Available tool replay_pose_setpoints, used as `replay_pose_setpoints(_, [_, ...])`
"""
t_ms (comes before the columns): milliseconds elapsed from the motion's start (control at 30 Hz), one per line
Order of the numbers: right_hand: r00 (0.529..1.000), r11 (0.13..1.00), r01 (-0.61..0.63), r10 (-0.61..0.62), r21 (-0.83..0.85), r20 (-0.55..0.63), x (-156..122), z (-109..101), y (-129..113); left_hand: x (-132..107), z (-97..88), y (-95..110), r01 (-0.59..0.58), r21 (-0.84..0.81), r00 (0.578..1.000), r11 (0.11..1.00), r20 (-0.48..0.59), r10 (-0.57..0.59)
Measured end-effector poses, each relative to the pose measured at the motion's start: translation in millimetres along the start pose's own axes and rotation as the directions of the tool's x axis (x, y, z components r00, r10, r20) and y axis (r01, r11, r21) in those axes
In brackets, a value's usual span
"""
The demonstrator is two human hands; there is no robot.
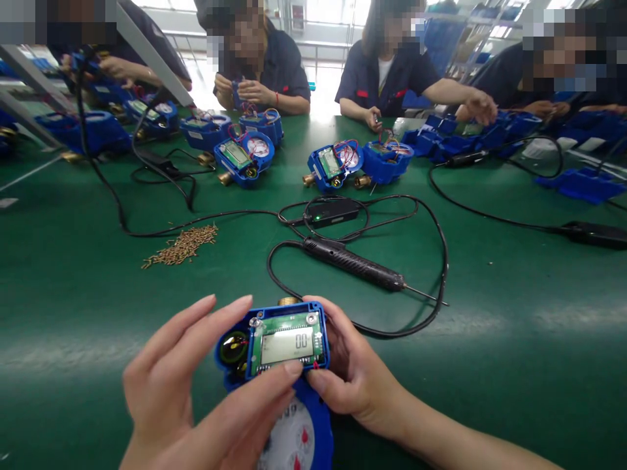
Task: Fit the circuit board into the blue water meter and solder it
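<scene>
A blue water meter (274,356) with a green circuit board and an LCD display (287,344) lies at the near edge of the green table (73,294). My left hand (196,391) cups its left side, thumb pressed on the board's lower edge, fingers stretched over the top. My right hand (353,372) grips the meter's right side, thumb at the board's lower right corner. The meter's white dial (289,437) shows below the board. A black electric screwdriver (357,264) lies just beyond the meter, its bit pointing right.
A heap of small brass screws (183,245) lies to the left. A black power adapter (333,210) and looped cables (435,261) sit mid-table. Several blue meters (242,160) stand along the far side, where other people in dark blue uniforms handle parts.
</scene>
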State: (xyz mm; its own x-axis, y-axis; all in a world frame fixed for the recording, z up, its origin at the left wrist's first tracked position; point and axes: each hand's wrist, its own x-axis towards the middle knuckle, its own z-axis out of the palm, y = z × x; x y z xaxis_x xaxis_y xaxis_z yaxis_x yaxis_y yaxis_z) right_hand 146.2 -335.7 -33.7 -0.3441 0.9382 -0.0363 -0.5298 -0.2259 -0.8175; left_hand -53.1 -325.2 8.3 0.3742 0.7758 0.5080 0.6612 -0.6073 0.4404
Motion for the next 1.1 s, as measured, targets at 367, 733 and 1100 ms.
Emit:
replay_pose_setpoints(367, [1.000, 1.000, 0.021, -0.021, -0.011, 0.001, 0.4, -0.6, 1.4, 8.4, 2.8, 6.9, -0.106, -0.035, 0.991, 0.994, 0.079, 0.108])
replay_pose_setpoints(733, [1.000, 0.999, 0.018, -0.018, -0.042, 0.005, 1.4, 0.7, -0.4, 6.9, 6.7, 6.9, -0.053, -0.061, 0.995, 0.997, 0.081, 0.058])
replay_pose_setpoints(1100, [0.998, 0.986, 0.063, -0.057, -0.157, 0.041, 5.1, -3.9, -0.1, 11.8, 3.3, 18.2, -0.089, 0.127, 0.995, 0.988, 0.059, 0.082])
